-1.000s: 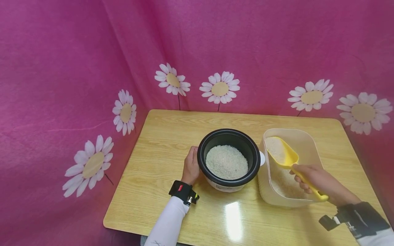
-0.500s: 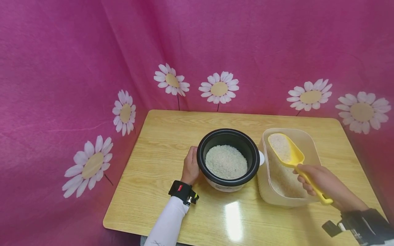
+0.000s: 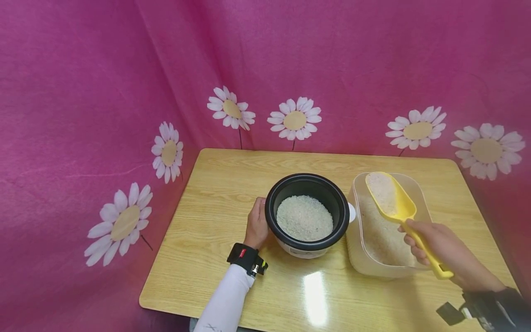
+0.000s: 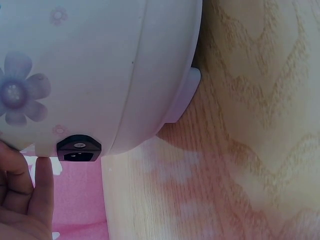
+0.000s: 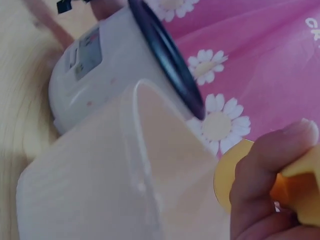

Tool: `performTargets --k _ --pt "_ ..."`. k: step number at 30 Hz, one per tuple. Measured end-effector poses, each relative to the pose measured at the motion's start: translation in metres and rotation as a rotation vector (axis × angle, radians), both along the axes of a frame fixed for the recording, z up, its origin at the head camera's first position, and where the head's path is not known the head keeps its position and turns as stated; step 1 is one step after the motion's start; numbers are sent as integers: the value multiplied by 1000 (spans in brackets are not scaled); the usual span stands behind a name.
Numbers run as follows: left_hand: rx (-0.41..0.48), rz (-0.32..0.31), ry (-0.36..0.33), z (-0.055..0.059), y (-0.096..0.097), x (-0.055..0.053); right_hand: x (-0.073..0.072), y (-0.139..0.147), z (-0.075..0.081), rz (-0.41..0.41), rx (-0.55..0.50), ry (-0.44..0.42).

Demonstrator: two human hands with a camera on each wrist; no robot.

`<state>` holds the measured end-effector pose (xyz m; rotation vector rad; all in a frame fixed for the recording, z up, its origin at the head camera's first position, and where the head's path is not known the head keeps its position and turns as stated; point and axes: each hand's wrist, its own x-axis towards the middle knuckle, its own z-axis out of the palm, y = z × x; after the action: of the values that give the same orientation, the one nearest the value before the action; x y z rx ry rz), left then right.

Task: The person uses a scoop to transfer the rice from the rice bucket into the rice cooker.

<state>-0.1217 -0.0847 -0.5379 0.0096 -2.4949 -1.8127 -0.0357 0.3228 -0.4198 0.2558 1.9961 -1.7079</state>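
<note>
A white rice cooker (image 3: 304,253) with a black inner pot (image 3: 271,203) stands mid-table, rice (image 3: 304,219) lying in the pot. My left hand (image 3: 256,224) holds the cooker by its left side; in the left wrist view its fingers (image 4: 44,182) touch the wall by a black power socket (image 4: 79,148). My right hand (image 3: 441,244) grips the handle of a yellow scoop (image 3: 404,198) heaped with rice. The scoop is above a translucent rice bin (image 3: 357,258), which has more rice (image 3: 387,244) inside. In the right wrist view, the hand covers part of the scoop.
The bin stands close to the cooker's white right handle (image 3: 352,212). Both rest on a wooden table (image 3: 224,193) with rounded corners. A pink curtain (image 3: 344,60) printed with daisies hangs behind it and along the left and right sides.
My right hand has raised the loaded scoop out of the bin, moving slightly to the right. The left hand and rice cooker have stayed in place.
</note>
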Motion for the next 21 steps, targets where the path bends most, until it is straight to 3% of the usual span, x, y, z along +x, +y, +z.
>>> performTargets --k 6,11,21 --pt "5 5 -6 0 1 0 3 -11 16 5 -17 3" --pt "5 1 -4 0 0 0 4 -28 25 55 -45 16" --pt "24 -7 -14 1 0 1 6 -65 33 160 82 73"
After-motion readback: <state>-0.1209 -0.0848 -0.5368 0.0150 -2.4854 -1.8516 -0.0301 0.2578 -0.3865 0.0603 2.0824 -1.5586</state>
